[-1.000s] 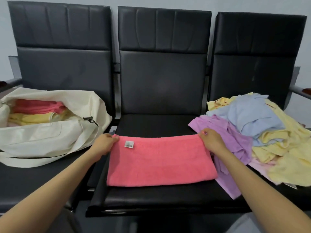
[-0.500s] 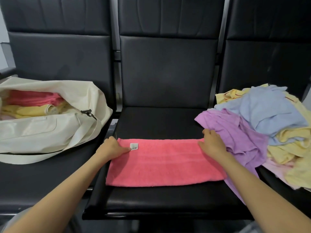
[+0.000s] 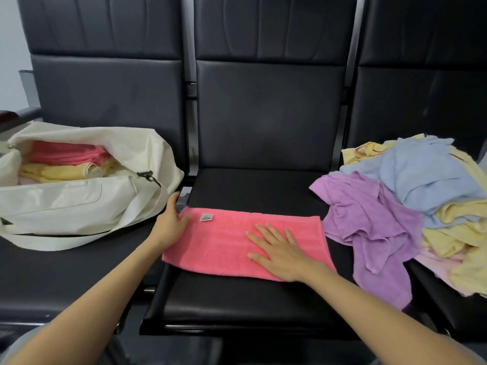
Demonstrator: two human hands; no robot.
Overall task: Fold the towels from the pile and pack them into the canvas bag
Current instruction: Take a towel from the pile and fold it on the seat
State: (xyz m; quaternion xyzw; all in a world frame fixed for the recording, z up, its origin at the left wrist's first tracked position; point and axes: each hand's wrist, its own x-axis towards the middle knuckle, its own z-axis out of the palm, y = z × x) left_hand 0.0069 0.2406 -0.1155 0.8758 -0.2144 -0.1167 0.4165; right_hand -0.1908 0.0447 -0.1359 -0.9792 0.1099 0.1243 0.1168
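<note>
You are pressing your spread right hand (image 3: 276, 250) flat on the pink towel (image 3: 224, 241), your straight-fingered left hand (image 3: 170, 225) touching its end

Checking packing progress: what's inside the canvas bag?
Folded pink towels and yellow towels show inside the canvas bag. Anything beneath is covered by them and the bag's wall.

Nothing legible in this view. Only printed item: small white tag (image 3: 206, 217) lying flat on the pink towel (image 3: 226, 241), near its far-left corner, slightly tilted. Dark print on it, too small and blurred to read, can't tell letters from digits
</note>
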